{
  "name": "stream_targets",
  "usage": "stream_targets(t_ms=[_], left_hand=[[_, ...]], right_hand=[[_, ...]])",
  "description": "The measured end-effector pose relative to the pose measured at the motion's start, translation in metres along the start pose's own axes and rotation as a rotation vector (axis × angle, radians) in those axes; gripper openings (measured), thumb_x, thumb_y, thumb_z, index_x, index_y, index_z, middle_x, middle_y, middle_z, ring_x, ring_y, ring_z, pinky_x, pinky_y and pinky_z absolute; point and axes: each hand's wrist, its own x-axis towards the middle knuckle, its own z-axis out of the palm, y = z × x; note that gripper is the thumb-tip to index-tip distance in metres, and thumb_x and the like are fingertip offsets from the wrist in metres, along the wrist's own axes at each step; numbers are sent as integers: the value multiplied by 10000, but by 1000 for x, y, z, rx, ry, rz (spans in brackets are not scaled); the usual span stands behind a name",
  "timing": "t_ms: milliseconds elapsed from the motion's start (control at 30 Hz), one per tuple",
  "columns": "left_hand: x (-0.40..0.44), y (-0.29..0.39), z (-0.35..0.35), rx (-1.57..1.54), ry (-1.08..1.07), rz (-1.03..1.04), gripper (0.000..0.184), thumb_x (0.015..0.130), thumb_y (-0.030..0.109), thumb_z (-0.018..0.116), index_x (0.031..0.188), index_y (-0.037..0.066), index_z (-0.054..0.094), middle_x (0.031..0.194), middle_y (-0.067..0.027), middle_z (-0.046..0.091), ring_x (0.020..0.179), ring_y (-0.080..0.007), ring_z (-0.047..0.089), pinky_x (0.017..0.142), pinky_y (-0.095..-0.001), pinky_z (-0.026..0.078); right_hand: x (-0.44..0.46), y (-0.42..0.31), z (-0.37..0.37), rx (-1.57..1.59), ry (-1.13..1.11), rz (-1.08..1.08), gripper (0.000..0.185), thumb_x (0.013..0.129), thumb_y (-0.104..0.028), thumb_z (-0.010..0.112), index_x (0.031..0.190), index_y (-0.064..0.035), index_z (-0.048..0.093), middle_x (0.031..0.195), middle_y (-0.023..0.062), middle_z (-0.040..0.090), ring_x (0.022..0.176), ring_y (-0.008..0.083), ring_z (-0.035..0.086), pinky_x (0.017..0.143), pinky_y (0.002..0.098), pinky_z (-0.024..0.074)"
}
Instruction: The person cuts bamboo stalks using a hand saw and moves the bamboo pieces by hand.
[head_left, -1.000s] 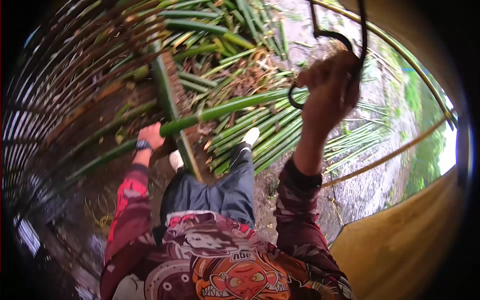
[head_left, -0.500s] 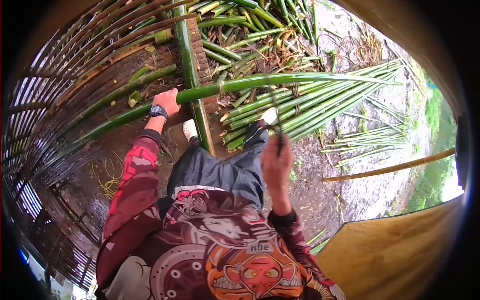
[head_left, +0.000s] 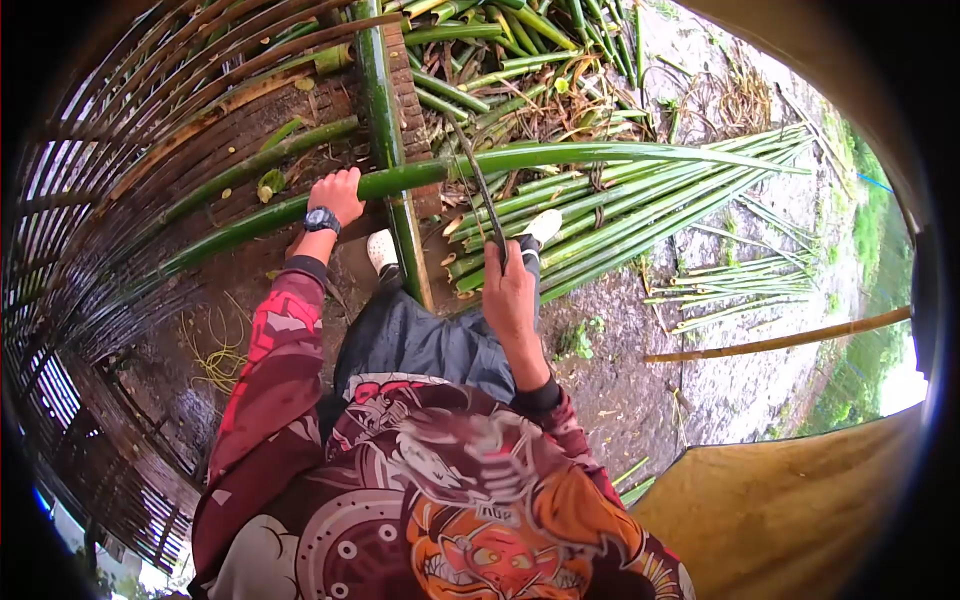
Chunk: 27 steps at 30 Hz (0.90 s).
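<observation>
A long green bamboo pole (head_left: pixel 520 157) runs from the lower left to the upper right, lying across another upright-looking green pole (head_left: pixel 378 90). My left hand (head_left: pixel 337 197), with a watch on its wrist, is closed around the long pole just left of where the two cross. In my right hand (head_left: pixel 509 285) is the handle of a dark, long-bladed knife (head_left: pixel 478 178). Its blade points up and to the left and overlaps the long pole in view, right of the crossing; whether it touches the pole I cannot tell.
Cut green bamboo poles (head_left: pixel 610 225) lie in a bundle right of my feet, with thinner sticks (head_left: pixel 740 280) beyond. More bamboo pieces are heaped at the top. A slatted bamboo structure (head_left: pixel 130 130) curves along the left. A tan tarp (head_left: pixel 790 500) hangs at the lower right.
My right hand has come down from the upper right, bringing the knife to the long pole. My left hand still grips the pole. The camera view has shifted.
</observation>
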Motion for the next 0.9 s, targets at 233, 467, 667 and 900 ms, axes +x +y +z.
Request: stream_targets(t_ms=[233, 467, 667, 900], left_hand=[[3, -3, 4, -3, 26, 0, 432, 729, 302, 845, 1041, 125, 605, 954, -93, 696, 925, -319, 708, 790, -461, 582], [1, 1, -1, -2, 45, -4, 406, 756, 299, 825, 1047, 110, 614, 950, -105, 707, 912, -329, 714, 794, -468, 583], [8, 1, -7, -57, -3, -25, 352, 806, 303, 764, 1059, 114, 610, 970, -125, 729, 933, -356, 723, 803, -495, 587], [23, -8, -21, -78, -262, -32, 422, 778, 354, 788, 1064, 95, 619, 985, -151, 757, 922, -377, 737, 810, -512, 595]], right_hand=[[-30, -18, -32, 25, -36, 148, 182, 1073, -177, 542, 1164, -43, 626, 715, 224, 618, 673, 436, 662, 594, 514, 472], [57, -6, 24, 16, -64, 77, 337, 1081, -341, 529, 1103, -7, 568, 847, 345, 610, 822, 566, 580, 627, 540, 445], [-13, -13, -23, 34, -73, 157, 239, 1078, -232, 526, 1185, -28, 587, 759, 305, 603, 724, 521, 615, 608, 570, 452], [97, 28, 73, 18, 25, -66, 243, 1083, -284, 546, 1060, -42, 552, 805, 311, 653, 771, 541, 627, 606, 581, 446]])
